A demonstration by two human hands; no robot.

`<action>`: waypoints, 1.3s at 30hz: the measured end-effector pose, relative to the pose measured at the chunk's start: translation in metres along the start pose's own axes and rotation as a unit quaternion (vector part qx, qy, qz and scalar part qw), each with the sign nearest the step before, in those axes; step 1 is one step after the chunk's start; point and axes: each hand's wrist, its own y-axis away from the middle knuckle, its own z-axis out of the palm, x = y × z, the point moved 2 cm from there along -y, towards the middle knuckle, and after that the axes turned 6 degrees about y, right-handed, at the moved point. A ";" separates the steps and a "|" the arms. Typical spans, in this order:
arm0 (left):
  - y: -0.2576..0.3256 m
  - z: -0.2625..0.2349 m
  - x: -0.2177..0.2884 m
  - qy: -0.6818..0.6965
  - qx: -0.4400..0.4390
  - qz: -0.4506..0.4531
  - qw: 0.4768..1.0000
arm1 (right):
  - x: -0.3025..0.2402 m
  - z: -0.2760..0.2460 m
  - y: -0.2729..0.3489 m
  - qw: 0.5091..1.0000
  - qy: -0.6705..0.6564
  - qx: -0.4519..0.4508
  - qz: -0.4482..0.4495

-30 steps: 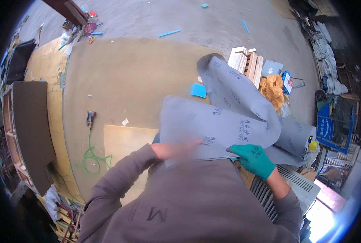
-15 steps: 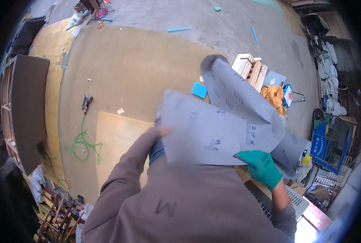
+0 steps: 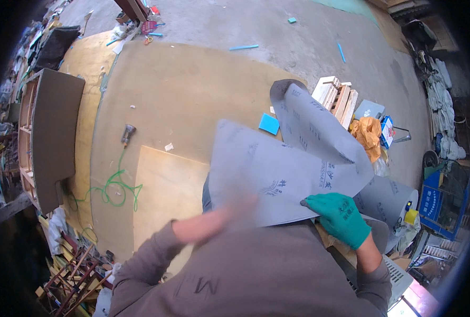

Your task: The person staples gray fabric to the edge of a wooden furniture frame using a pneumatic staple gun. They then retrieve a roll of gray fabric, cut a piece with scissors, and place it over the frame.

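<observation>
A grey sheet of printed fabric (image 3: pixel 245 150) lies across my front, its near edge against my sweatshirt. My right hand (image 3: pixel 341 217), in a green work glove, pinches that near edge with the thumb on top. Low over the sheet's left part is my bare left hand (image 3: pixel 214 219), its fingers smeared by motion; whether they touch the fabric I cannot tell. The far part of the sheet curls over on itself, showing a dark underside. A roll of the same grey material (image 3: pixel 387 198) sits beyond my right hand.
A brown board (image 3: pixel 187 95) covers the floor, holding a power tool (image 3: pixel 127 134) with a green cord (image 3: pixel 111 186) and a blue foam piece (image 3: pixel 269 123). Left stands an upholstered frame (image 3: pixel 55 142). Wooden slats (image 3: pixel 334 98) and an orange bag (image 3: pixel 368 136) lie right.
My left hand has moved from the sheet's left edge toward my body and right, over the fabric. My right hand keeps its hold on the edge. The whole view has shifted slightly.
</observation>
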 end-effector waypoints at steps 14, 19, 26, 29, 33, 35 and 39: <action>-0.164 -0.068 -0.328 -0.313 0.055 -0.087 0.944 | 0.065 -0.076 0.075 0.992 0.002 -0.038 0.122; -0.196 -0.080 -0.326 -0.243 0.187 -0.281 0.909 | 0.069 -0.083 0.108 0.971 -0.094 -0.034 0.216; -0.227 -0.125 -0.373 -0.172 0.317 -0.344 0.867 | 0.088 -0.100 0.168 0.922 -0.150 0.043 0.355; -0.235 -0.123 -0.401 -0.166 0.311 -0.354 0.866 | 0.097 -0.095 0.200 0.899 -0.163 0.088 0.397; -0.230 -0.089 -0.396 -0.265 0.140 -0.376 0.877 | 0.094 -0.083 0.238 0.876 -0.182 0.132 0.427; -0.223 -0.069 -0.375 -0.300 0.170 -0.368 0.863 | 0.093 -0.077 0.251 0.870 -0.191 0.154 0.428; -0.224 -0.075 -0.327 -0.358 0.264 -0.369 0.816 | 0.093 -0.068 0.267 0.865 -0.202 0.166 0.428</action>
